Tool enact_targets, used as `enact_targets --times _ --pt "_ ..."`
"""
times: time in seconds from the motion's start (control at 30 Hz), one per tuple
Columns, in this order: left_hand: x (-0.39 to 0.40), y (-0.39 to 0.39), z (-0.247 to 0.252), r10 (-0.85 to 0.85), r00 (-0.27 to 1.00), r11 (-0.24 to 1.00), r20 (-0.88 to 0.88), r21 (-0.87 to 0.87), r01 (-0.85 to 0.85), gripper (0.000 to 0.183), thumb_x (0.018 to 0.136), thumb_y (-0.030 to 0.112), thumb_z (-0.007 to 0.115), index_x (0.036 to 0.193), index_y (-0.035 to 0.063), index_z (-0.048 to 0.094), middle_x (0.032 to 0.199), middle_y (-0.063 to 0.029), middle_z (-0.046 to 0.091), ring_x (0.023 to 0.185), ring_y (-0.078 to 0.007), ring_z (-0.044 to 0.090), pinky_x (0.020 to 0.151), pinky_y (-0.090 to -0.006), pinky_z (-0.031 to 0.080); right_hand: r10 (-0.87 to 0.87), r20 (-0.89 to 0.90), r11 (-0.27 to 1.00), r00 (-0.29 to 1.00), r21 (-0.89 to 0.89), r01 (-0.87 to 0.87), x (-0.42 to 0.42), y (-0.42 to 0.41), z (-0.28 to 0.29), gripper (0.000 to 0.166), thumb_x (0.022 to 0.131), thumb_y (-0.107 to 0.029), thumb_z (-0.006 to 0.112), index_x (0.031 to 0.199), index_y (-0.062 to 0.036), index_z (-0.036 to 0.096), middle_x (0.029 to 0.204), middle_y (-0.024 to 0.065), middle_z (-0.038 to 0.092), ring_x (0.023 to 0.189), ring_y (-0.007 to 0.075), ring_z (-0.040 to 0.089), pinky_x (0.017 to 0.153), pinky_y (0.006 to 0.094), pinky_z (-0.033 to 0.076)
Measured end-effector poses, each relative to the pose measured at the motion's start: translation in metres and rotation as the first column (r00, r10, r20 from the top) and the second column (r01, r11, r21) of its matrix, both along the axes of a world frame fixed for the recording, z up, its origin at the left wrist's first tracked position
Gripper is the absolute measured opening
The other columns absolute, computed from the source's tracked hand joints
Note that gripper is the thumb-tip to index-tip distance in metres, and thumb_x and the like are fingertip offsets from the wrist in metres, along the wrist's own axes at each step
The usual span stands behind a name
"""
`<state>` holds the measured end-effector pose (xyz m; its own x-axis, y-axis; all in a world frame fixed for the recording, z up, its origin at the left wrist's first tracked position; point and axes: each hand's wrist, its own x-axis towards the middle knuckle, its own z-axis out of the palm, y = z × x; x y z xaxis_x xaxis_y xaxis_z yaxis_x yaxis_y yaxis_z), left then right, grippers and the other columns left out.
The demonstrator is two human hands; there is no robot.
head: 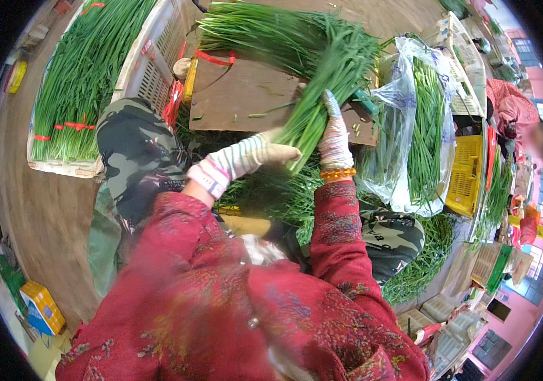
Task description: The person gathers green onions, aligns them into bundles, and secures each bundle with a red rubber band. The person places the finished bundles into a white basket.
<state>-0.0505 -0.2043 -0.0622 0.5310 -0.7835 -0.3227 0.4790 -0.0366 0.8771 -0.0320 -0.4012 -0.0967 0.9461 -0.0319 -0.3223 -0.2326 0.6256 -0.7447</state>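
Striped knit work gloves cover both my hands. A bunch of long green leaves, apparently Chinese chives [321, 100], slants between them over a brown board [243, 90]. My left hand [252, 155] grips the pale stem end, with its tan-coated thumb across the front. Along the bunch's right side lies my right hand [335, 131], its fingers partly hidden behind the leaves; an amber bead bracelet circles that wrist. A larger pile of chives [266, 31] covers the board's far side. A red tie strip [214, 58] lies at that pile's left end.
At left stands a white plastic crate [154, 62] of chives bound with red ties. Red strips [173, 102] hang beside it. To the right are a clear plastic bag [402, 157] of chives and a yellow basket [464, 176]. Loose leaves [423, 262] litter the floor. Another person [511, 107] is farther right.
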Motion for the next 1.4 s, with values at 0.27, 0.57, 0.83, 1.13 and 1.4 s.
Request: enact_targets --times 0.27,0.57,0.83,1.13,1.4 --pt "-0.021 -0.026 -0.075 0.081 0.981 0.99 -0.175 -0.098 -0.099 0.037 0.088 0.03 0.067 0.118 0.0093 0.062 0.1 -0.0013 0.068 0.088 -0.0124 0.064 0.079 -0.0295 0.052 0.135 -0.017 0.696 0.991 -0.71 -0.107 -0.035 0.01 0.01 0.099 0.072 -0.019 0.08 0.149 -0.007 0.019 0.131 0.0139 0.053 0.118 0.0247 0.052 0.099 0.0379 0.044" --pt "-0.021 -0.019 -0.066 0.046 0.688 0.851 -0.724 -0.332 -0.406 0.042 0.093 0.029 0.056 0.125 0.0026 0.055 0.111 -0.013 0.068 0.097 -0.026 0.067 0.084 -0.0464 0.057 -0.173 -0.155 0.985 0.973 -0.017 0.173 -0.055 -0.001 -0.004 0.05 0.084 -0.008 0.052 0.134 -0.0084 0.05 0.118 0.0066 0.061 0.101 0.0232 0.061 0.091 0.0375 0.05" --pt "-0.024 -0.019 -0.047 0.122 0.828 0.942 -0.548 -0.198 -0.27 0.045 0.091 0.036 0.06 0.126 0.0076 0.057 0.109 -0.0074 0.068 0.095 -0.0184 0.067 0.079 -0.0394 0.056 -0.113 0.133 0.919 0.985 -0.363 0.155 -0.054 0.018 0.006 0.061 0.082 -0.003 0.049 0.143 -0.0041 0.038 0.128 0.0095 0.055 0.11 0.0207 0.057 0.097 0.0351 0.046" --pt "-0.026 -0.032 -0.063 -0.04 0.664 0.83 -0.747 -0.394 -0.394 0.034 0.087 0.022 0.06 0.116 0.0052 0.062 0.104 -0.0078 0.07 0.088 -0.0221 0.068 0.079 -0.0417 0.055 -0.1 -0.006 0.766 0.995 -0.639 0.073 -0.055 -0.01 -0.039 0.054 0.092 -0.012 0.055 0.142 -0.0013 0.039 0.128 0.0111 0.056 0.113 0.0249 0.056 0.101 0.0373 0.042" --pt "-0.028 -0.038 -0.097 -0.068 0.679 0.832 -0.731 -0.417 -0.366 0.037 0.088 0.024 0.06 0.12 0.0058 0.06 0.112 -0.0101 0.067 0.1 -0.0255 0.066 0.087 -0.0478 0.051 0.523 0.119 -0.473 0.844 -0.784 0.403 -0.031 0.012 0.069 0.048 0.068 -0.015 0.073 0.114 -0.015 0.062 0.108 0.011 0.062 0.102 0.0317 0.057 0.09 0.0445 0.045"
